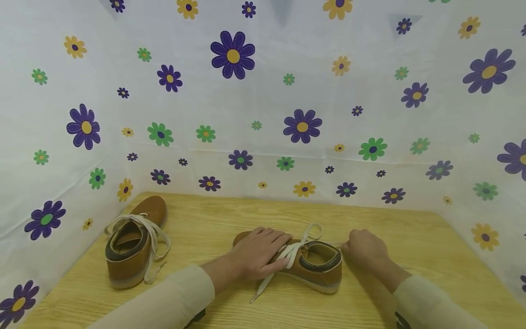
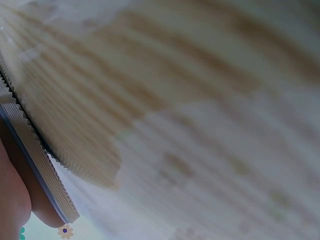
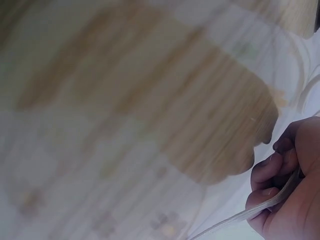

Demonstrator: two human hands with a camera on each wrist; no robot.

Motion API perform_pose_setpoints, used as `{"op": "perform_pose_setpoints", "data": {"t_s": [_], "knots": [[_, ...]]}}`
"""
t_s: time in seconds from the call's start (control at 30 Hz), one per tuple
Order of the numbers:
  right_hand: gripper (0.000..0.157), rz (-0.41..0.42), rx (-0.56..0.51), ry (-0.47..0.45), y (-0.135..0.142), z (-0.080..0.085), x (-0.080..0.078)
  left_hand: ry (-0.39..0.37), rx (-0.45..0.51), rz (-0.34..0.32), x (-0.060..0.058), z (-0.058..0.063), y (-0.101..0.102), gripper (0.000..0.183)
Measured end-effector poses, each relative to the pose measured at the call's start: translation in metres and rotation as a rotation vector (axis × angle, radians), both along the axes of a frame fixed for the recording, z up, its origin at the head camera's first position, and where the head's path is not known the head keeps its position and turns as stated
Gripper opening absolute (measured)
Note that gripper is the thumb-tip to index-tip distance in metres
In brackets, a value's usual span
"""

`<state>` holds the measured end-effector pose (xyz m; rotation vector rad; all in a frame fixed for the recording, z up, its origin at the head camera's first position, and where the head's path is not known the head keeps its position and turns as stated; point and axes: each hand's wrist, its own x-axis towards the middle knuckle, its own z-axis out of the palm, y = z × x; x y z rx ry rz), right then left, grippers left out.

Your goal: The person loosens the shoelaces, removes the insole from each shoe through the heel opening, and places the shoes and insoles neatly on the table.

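Observation:
A brown shoe [image 1: 320,275] lies on the wooden table in front of me, toe to the left and heel to the right. Its white shoelace [image 1: 291,254] forms a loop standing above the tongue, and one end hangs down the near side. My left hand [image 1: 262,254] rests over the toe part, fingers stretched across the top and thumb by the lacing. Right of the heel, my right hand [image 1: 366,250] grips the other end of the lace with curled fingers. In the right wrist view that lace [image 3: 239,216] runs out of the fist.
Another brown shoe [image 1: 128,269] stands at the table's left, toe pointing away, its white laces [image 1: 153,228] draped over the side. White cloth with printed flowers [image 1: 263,100] closes off the back and both sides of the wood-grain table [image 1: 197,214].

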<state>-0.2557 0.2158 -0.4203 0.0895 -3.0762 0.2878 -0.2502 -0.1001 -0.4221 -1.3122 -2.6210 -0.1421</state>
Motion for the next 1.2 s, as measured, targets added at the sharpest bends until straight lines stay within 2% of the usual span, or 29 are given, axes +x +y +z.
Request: {"op": "perform_pose_setpoints", "data": {"t_s": [0.3, 0.7, 1.2], "knots": [[0.019, -0.018, 0.007, -0.012, 0.006, -0.001, 0.002, 0.0, 0.0, -0.003, 0.001, -0.001, 0.0, 0.063], [0.021, -0.03, 0.026, -0.004, 0.041, 0.0, 0.006, -0.002, 0.016, -0.002, -0.001, -0.004, 0.001, 0.065], [0.025, -0.022, 0.028, 0.006, 0.052, 0.0, 0.007, 0.003, 0.024, -0.011, -0.002, -0.003, 0.0, 0.065]]}}
